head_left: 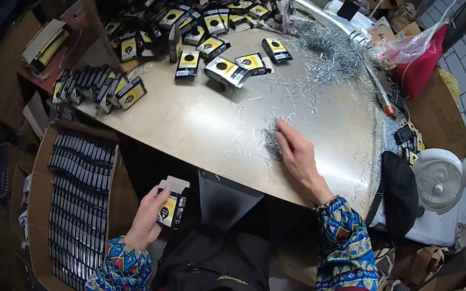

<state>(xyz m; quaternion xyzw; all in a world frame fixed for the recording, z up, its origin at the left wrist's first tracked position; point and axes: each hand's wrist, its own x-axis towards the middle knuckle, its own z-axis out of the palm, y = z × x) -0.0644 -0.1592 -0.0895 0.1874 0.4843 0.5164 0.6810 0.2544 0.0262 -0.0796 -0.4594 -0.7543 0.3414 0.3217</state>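
Our left hand [146,217] grips a small box [171,208], flap up, on our side of the table [188,119]. Farther out, our right hand [300,159] touches loose metal pins [270,141]; we cannot tell whether it grasps any. Beyond lie more boxes [188,64].

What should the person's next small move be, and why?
Probably the right hand should gather a few thin metal pieces: it is already at the edge of their small heap, while the left hand holds a small box with its top flap open.
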